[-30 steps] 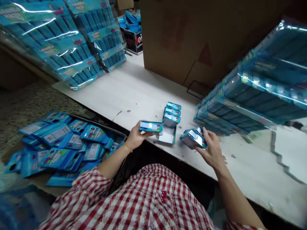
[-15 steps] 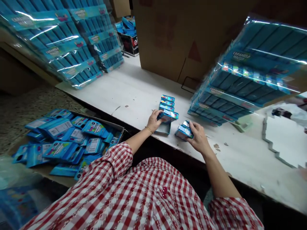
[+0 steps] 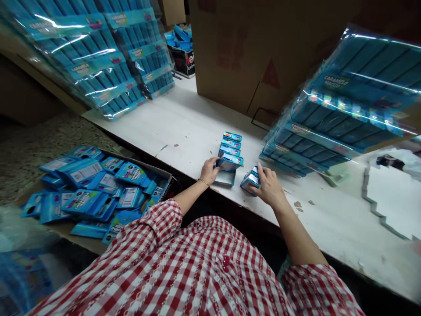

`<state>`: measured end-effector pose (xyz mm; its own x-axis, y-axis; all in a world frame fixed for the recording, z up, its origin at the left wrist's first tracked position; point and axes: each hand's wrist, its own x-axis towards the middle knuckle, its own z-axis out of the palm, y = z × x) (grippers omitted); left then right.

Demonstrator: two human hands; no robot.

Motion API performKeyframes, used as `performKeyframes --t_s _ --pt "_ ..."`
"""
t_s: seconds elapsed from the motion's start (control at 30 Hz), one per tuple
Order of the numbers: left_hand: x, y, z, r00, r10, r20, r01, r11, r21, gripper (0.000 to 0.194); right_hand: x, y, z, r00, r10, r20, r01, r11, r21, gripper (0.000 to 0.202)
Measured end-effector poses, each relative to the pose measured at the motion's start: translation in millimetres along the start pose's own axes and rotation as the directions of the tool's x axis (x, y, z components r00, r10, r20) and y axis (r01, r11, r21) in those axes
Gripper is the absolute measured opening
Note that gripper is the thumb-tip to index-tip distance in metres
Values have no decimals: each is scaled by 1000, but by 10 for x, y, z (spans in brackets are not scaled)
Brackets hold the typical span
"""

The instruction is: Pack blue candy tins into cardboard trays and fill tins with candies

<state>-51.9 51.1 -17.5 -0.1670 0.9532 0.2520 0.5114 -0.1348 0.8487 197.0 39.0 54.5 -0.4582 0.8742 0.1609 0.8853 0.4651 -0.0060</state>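
Observation:
My left hand (image 3: 209, 170) is closed on a small blue candy box (image 3: 231, 161), at the near end of a row of upright blue boxes (image 3: 231, 144). These boxes stand in a shallow display tray (image 3: 226, 177), whose near end shows its bare bottom. To the right, my right hand (image 3: 269, 185) grips a pair of blue candy boxes (image 3: 251, 181) standing on the white table, fingers along their right side. The undersides of the held boxes are hidden.
A carton (image 3: 173, 181) heaped with loose blue packets sits at left, below the white table (image 3: 158, 131). Plastic-wrapped display stacks stand at left (image 3: 115, 70) and right (image 3: 329, 118). Behind is a large brown cardboard box (image 3: 230, 57); white die-cut card (image 3: 391, 193) lies at right.
My left hand has lowered its candy box slightly toward the row in the tray. My right hand stays on its boxes. The whole view has shifted a little.

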Motion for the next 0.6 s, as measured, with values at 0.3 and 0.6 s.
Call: performKeyframes --t_s 0.3,0.6 --pt "-247 -12 -95 995 -92 48 95 994 -46 48 -177 -36 -197 963 -130 -238 190 949 253 82" --pt "-436 -23 -231 992 39 123 -34 998 -47 35 425 -780 -194 943 -233 -237 293 920 261 82"
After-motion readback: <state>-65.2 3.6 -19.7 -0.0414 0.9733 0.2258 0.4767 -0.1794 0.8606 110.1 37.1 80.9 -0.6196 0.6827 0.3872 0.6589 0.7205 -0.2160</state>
